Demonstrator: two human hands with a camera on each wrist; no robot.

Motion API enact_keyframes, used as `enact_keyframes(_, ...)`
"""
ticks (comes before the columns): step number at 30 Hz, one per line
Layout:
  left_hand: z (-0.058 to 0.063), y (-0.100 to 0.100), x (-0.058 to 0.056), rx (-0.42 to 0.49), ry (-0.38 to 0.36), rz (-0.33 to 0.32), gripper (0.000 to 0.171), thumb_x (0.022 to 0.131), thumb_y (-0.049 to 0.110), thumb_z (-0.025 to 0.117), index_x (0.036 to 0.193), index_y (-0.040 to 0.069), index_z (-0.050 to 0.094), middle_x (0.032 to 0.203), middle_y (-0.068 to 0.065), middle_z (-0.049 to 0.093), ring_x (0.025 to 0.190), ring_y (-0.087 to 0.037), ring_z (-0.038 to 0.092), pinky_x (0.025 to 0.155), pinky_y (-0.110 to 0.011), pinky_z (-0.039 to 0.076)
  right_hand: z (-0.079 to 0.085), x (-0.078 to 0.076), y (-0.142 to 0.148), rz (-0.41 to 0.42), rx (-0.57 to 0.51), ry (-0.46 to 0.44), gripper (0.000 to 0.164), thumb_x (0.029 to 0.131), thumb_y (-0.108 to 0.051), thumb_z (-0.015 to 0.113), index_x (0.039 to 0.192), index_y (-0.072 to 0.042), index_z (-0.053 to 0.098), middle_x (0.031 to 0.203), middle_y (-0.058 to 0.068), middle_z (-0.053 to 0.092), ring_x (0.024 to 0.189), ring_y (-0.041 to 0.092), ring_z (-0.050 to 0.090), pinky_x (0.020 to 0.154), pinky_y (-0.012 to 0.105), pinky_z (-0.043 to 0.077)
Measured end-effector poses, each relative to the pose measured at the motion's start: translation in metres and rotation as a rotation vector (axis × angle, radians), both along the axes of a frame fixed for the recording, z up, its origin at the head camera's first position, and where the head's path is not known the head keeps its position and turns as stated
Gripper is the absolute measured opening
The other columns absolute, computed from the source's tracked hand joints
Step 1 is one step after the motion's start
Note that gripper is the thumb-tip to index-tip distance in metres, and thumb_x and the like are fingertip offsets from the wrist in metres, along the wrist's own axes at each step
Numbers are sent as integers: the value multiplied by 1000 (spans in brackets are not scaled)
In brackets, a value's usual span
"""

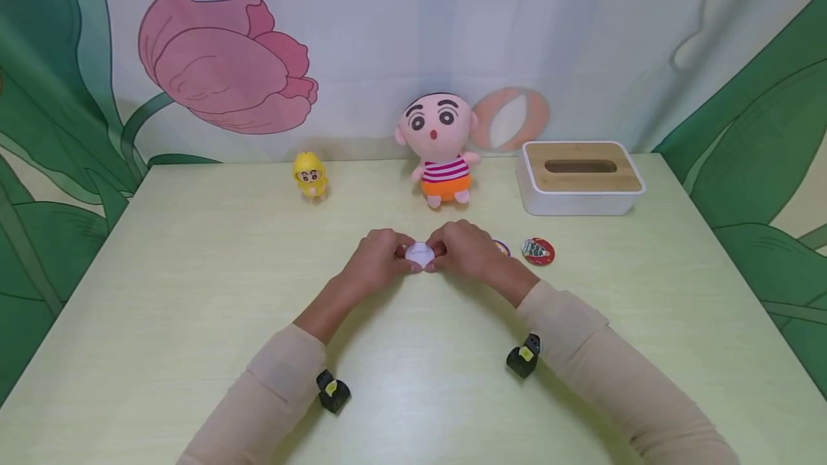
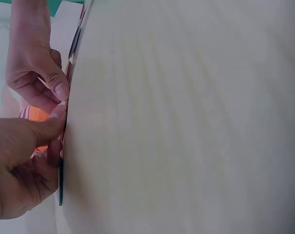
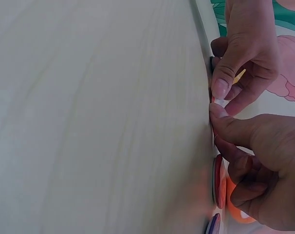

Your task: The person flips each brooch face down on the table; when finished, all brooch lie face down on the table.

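Observation:
A small round white badge [image 1: 420, 255] lies between both hands in the middle of the head view. My left hand [image 1: 381, 257] pinches its left edge between thumb and fingers. On the opposite edge, my right hand [image 1: 466, 248] has the same pinch, its other fingers curled. Both wrist views show the thumb tips almost meeting, low at the table surface, and the badge mostly hidden by the fingers. Just right of the right hand lies a red badge [image 1: 538, 251] with a picture on it. A blue-rimmed badge [image 1: 501, 247] is partly covered by the right hand.
Behind the hands stands a plush doll [image 1: 442, 149] with a striped top. A small yellow-hooded figure [image 1: 310, 176] is at the back left, and a white tissue box [image 1: 581, 203] with a wooden lid at the back right. A printed curtain [image 1: 381, 49] hangs behind the table [image 1: 161, 293].

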State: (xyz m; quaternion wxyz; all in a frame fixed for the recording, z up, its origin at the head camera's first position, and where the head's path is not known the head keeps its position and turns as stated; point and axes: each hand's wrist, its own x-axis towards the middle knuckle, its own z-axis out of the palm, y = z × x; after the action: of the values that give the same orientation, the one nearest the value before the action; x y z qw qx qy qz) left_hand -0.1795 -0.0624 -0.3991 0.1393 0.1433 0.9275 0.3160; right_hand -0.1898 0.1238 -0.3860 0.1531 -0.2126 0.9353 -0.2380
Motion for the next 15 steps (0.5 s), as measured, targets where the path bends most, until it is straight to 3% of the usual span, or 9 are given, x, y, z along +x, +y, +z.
enact_keyframes(4, -1, 0, -2, -9, 31, 9, 35, 84, 16, 83, 116, 3, 76, 102, -9, 78, 87, -18, 61, 80, -28, 50, 0, -2, -1, -8, 11, 7, 34, 85, -22, 83, 114, -5, 77, 84, 2, 75, 75, 14, 58, 69, 23, 43)
enact_keyframes(11, 0, 0, -5, -11, 14, 16, 31, 85, 14, 82, 115, 4, 77, 98, -8, 78, 87, -20, 59, 79, -28, 48, -1, -7, -2, -15, 15, 18, 34, 84, -23, 84, 113, -6, 78, 84, 2, 76, 76, 15, 58, 70, 23, 43)
enact_keyframes(15, 1, -1, -7, -17, 14, 7, 34, 86, 13, 81, 118, 3, 75, 105, -9, 78, 91, -20, 63, 85, -31, 54, -1, -10, -2, -20, 23, 12, 35, 84, -23, 84, 114, -6, 77, 83, 2, 75, 76, 15, 58, 69, 23, 43)
